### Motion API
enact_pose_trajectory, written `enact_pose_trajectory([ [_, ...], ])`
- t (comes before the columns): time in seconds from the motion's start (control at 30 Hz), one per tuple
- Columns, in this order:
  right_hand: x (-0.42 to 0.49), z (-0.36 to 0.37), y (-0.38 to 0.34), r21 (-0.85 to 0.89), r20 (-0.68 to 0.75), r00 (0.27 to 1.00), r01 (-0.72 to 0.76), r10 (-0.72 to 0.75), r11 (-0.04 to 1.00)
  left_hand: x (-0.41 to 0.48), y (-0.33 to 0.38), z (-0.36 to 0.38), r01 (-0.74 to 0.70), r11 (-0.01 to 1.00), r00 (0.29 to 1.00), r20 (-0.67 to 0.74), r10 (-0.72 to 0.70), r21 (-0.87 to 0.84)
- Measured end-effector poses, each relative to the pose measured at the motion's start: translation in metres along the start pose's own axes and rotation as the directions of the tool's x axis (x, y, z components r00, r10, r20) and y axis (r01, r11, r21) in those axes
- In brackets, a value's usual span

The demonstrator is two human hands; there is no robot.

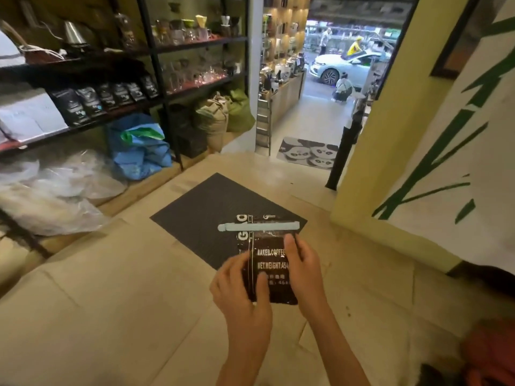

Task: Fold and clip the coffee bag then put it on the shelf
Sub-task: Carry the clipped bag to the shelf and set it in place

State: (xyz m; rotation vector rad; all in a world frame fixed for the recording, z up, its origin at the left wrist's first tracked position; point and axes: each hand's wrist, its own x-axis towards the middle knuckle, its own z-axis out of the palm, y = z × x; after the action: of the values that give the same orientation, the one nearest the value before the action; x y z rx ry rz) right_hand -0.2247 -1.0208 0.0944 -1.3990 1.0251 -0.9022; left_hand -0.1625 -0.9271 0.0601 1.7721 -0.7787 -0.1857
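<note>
Coffee bag (269, 267): black, white lettering, held over the near corner of a dark mat (206, 215) on the paper-covered work surface (111, 302). Clip (259, 226): pale grey-blue bar, clamped straight across the bag near its far end. Left hand (242, 285) grips the bag's left edge, thumb on its face. Right hand (303, 270) clamped on the right edge, thumb on top. Shelf (97, 121) at far left carries a row of black bags (106, 97).
</note>
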Motion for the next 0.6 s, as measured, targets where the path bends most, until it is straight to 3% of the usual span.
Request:
enact_pose_trajectory([
  [0.07,0.05,0.002,-0.006,-0.032,0.025,0.999,-0.018,0.019,0.999,0.057,0.001,0.015,0.133,0.985,0.991,0.013,-0.132,-0.107],
  [0.17,0.121,0.011,-0.018,0.002,0.027,0.999,-0.023,0.023,1.0,0.137,0.004,0.037,0.356,0.87,0.908,0.345,-0.236,-0.341],
  [0.23,0.159,0.023,-0.022,0.034,0.022,0.999,-0.046,0.046,0.998,0.175,0.007,0.047,0.443,0.802,0.857,0.451,-0.247,-0.401],
  [0.4,0.269,0.084,-0.027,0.065,0.188,0.972,-0.153,0.138,0.986,0.283,-0.017,0.072,0.443,0.803,0.891,0.295,-0.345,-0.399],
  [0.5,0.339,0.127,-0.03,0.046,0.379,0.91,-0.199,0.168,0.979,0.352,-0.039,0.079,0.437,0.807,0.899,0.168,-0.404,-0.396],
  [0.6,0.397,0.169,-0.03,0.004,0.547,0.828,-0.153,0.126,0.988,0.412,-0.061,0.081,0.45,0.797,0.882,0.059,-0.468,-0.402],
])
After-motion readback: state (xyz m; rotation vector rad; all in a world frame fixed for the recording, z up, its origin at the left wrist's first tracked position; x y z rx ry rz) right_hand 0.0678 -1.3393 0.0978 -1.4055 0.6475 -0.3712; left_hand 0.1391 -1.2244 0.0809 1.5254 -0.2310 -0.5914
